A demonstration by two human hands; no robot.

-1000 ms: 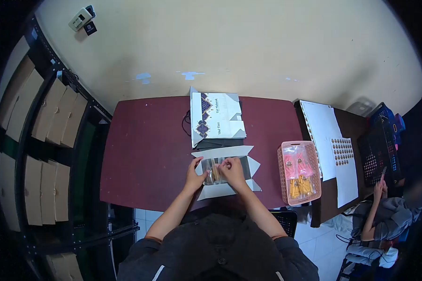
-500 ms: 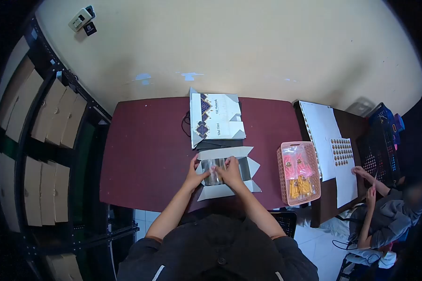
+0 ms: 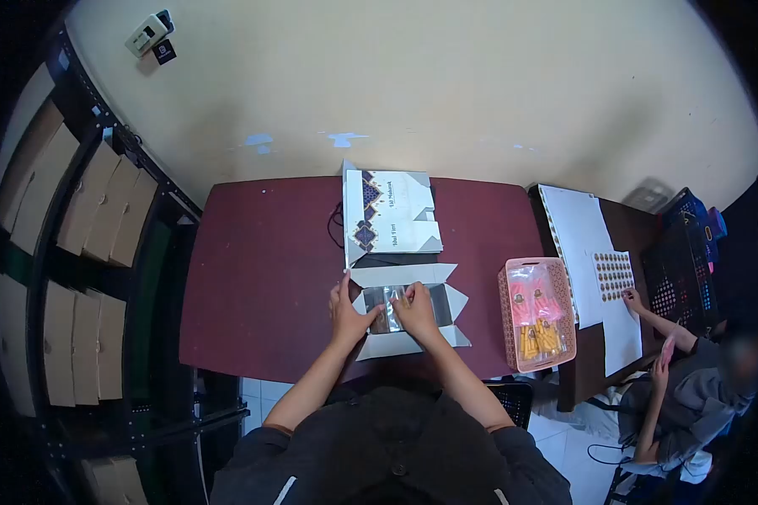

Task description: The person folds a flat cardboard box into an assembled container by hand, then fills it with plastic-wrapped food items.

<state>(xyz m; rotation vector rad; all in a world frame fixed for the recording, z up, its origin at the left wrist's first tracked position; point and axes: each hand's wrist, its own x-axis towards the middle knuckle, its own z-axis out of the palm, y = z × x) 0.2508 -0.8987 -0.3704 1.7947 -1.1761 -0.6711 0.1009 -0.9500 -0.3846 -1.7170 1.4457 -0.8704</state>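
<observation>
An unfolded white box (image 3: pixel 404 344) with raised flaps lies at the table's near edge. Inside it sits a clear, shiny item (image 3: pixel 384 323), too small to make out fully. My left hand (image 3: pixel 349 317) is at the box's left side, its fingers apart and its thumb reaching to the clear item. My right hand (image 3: pixel 416 312) bends over the middle of the box with its fingers drawn together at the clear item; what they grip is hidden. Behind the box lies a stack of flat printed white boxes (image 3: pixel 404 210).
A pink basket (image 3: pixel 504 345) of pink and yellow packets stands right. Beyond it, a co-worker's hand (image 3: pixel 634 300) touches a sticker sheet (image 3: pixel 613 275) on a dark side table (image 3: pixel 583 362). Shelves with cartons (image 3: pixel 59 337) line the left. A cable (image 3: pixel 334 225) lies beside the stack.
My left hand's fingers have spread upward along the box's left side. My right hand has stayed nearly in place. The co-worker's hand has moved onto the sticker sheet.
</observation>
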